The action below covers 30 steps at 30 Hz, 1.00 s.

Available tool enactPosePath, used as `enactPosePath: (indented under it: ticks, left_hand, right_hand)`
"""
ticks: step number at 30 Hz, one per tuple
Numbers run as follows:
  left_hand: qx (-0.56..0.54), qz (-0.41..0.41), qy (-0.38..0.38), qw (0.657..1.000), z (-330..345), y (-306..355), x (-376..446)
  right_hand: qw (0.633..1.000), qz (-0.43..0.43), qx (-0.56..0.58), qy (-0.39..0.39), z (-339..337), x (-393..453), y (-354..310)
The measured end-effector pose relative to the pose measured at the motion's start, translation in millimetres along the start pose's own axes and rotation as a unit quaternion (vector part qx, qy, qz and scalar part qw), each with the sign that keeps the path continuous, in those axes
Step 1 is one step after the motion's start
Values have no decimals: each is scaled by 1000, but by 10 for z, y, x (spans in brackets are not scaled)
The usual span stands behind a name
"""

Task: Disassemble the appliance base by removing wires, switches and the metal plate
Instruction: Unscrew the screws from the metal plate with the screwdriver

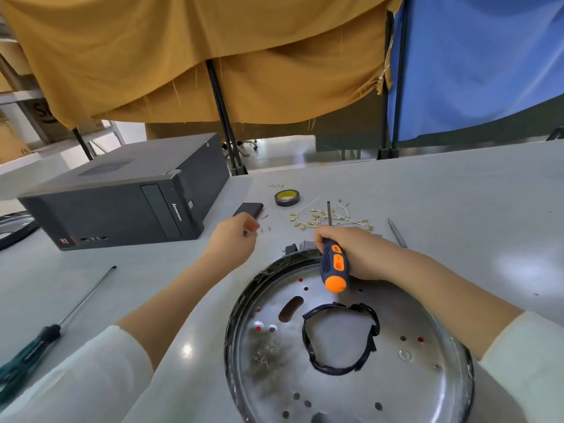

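The round metal plate [351, 361] lies flat on the pale, smooth bench [457, 193], close to its near edge; it is shiny, drilled with small holes, and carries a ring of crumpled black tape. The right hand [357, 251] has its fingers clamped on a blue and orange screwdriver [334, 267] at the plate's far rim. The left hand [235, 236] reaches toward tiny screws [265, 229]; whether its fingers pinch anything I cannot tell. Loose white wires [329, 216] with brass ends lie beyond, near a tape roll [287, 197]. Open bench spreads right.
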<state>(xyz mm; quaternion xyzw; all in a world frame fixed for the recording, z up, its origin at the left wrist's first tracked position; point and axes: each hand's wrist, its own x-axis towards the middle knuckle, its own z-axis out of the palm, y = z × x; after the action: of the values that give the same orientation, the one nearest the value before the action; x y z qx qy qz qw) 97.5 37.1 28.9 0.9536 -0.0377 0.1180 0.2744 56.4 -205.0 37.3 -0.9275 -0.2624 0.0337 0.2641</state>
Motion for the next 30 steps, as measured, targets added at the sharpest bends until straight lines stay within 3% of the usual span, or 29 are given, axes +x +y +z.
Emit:
enactPosePath:
  ticks: [5, 9, 12, 14, 16, 18, 21, 24, 30]
  left_hand:
    - [-65, -65, -123, 988, -280, 175, -510]
    - [76, -87, -204, 972, -365, 279, -856]
    - [51, -136, -275, 951, -389, 294, -1032]
    - [35, -136, -275, 951, -389, 299, -1086]
    - [85, -92, -253, 959, -359, 317, -1044]
    - [129, -39, -232, 963, -305, 361, -945]
    - [94, 8, -239, 966, -224, 485, -800]
    - [68, 75, -225, 969, -133, 617, -714]
    - [97, 47, -156, 982, -90, 602, -743]
  right_hand:
    - [998, 48, -31, 41, -2, -87, -66]
    - [982, 127, -105, 90, 39, -169, -125]
    - [971, 166, -152, 83, 7, -261, -151]
    - [965, 176, -184, 59, -52, -330, -169]
    - [969, 162, -179, 53, -113, -385, -212]
    - [982, 108, -143, 67, -153, -407, -286]
    - [990, 17, -129, 61, -139, -361, -441]
    - [989, -12, -148, 26, -7, -261, -551]
    - [977, 29, -204, 58, 110, -134, -421]
